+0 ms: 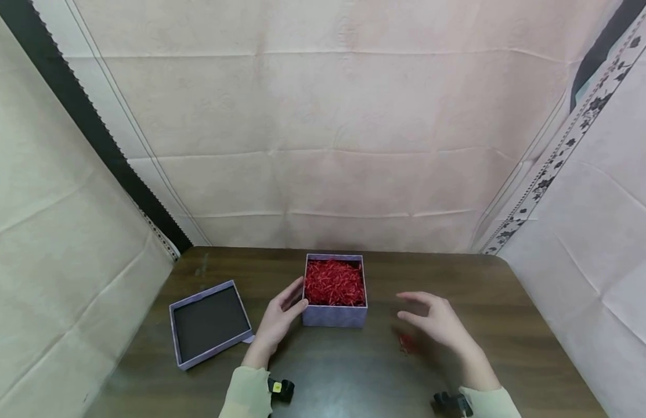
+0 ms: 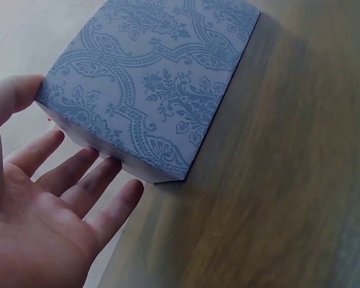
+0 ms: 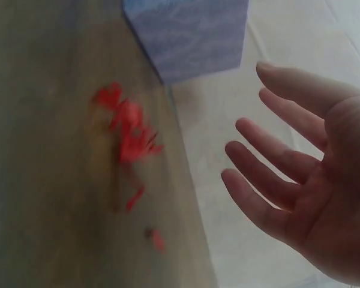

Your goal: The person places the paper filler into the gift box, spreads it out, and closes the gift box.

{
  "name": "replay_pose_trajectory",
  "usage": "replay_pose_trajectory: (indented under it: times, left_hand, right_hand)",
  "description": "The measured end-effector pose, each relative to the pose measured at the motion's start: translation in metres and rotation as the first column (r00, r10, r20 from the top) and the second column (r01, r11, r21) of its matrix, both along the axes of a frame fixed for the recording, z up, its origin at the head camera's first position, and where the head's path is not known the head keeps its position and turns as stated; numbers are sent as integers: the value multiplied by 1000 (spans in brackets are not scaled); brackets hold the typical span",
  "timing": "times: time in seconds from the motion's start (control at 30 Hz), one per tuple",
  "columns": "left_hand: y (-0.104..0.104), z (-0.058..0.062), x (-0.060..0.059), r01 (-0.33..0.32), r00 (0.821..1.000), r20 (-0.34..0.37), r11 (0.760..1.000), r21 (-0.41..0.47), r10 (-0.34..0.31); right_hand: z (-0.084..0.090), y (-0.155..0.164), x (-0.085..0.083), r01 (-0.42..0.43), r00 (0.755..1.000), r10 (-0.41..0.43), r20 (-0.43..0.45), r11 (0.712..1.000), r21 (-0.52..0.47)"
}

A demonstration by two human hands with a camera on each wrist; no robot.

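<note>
Head view gives us the patterned box (image 1: 335,315), filled with red paper shreds (image 1: 334,281), near the table's (image 1: 511,325) far edge. Our left hand (image 1: 280,316) rests straight fingers against its left side. Our right hand (image 1: 436,321) hovers spread and empty above loose shreds (image 1: 406,342). Its lid (image 1: 210,323) lies toward the table's left edge

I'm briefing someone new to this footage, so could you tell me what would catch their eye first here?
The patterned box at the table's middle, heaped with bright red paper shreds, stands out first. The left hand touches its left side, while the right hand hovers open above a few spilled red shreds. The box's lid lies upturned at far left.
</note>
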State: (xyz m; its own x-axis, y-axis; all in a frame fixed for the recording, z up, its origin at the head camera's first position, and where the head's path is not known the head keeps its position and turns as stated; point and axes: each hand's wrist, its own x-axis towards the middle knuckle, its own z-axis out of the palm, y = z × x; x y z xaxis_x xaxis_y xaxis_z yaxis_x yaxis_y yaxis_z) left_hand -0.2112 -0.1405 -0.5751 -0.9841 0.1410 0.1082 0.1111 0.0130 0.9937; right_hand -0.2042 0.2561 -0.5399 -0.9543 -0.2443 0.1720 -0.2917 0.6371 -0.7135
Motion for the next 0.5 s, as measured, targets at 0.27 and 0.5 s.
replay_pose_trajectory:
  times: [0.27, 0.5]
  left_hand:
    - [-1, -1, 1, 4, 1000, 7, 1000, -7, -4]
    - [0, -1, 0, 9, 1000, -8, 1000, -3, -9]
  right_hand:
    - [-9, 19, 22, 37, 995, -47, 87, 994, 107]
    - [-8, 28, 35, 31, 986, -64, 156, 978, 206]
